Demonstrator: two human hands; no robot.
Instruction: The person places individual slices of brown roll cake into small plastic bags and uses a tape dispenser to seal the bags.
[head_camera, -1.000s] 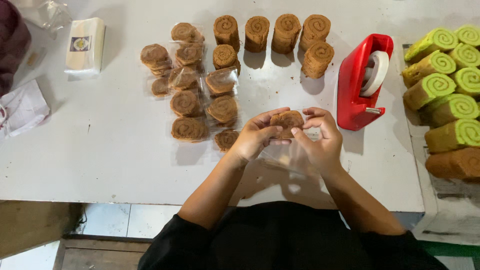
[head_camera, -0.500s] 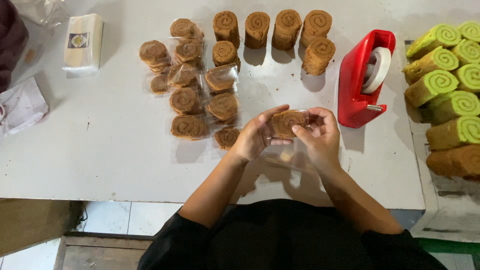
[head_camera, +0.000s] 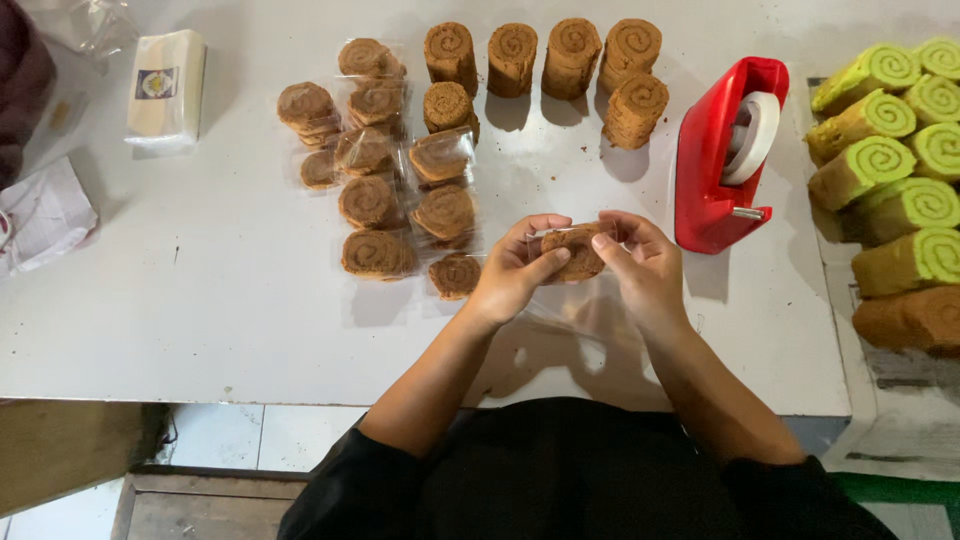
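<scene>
My left hand (head_camera: 515, 268) and my right hand (head_camera: 644, 264) together hold a brown swirl roll slice (head_camera: 576, 250) inside a clear plastic wrapper (head_camera: 575, 305), a little above the white table (head_camera: 200, 300). Fingers of both hands pinch the wrapper around the slice, and its loose end hangs down toward me. Just left of my left hand lie several wrapped brown slices (head_camera: 385, 180). Several unwrapped brown slices (head_camera: 560, 60) stand farther back.
A red tape dispenser (head_camera: 725, 155) with a white roll stands right of my hands. Green swirl rolls (head_camera: 890, 170) and a brown roll (head_camera: 905, 318) lie on a tray at the far right. A white packet (head_camera: 165, 85) and crumpled paper (head_camera: 45, 215) sit at the left.
Both hands have turned the slice within the wrapper and lifted it slightly; the slice now lies sideways between my fingertips. Everything on the table stays put.
</scene>
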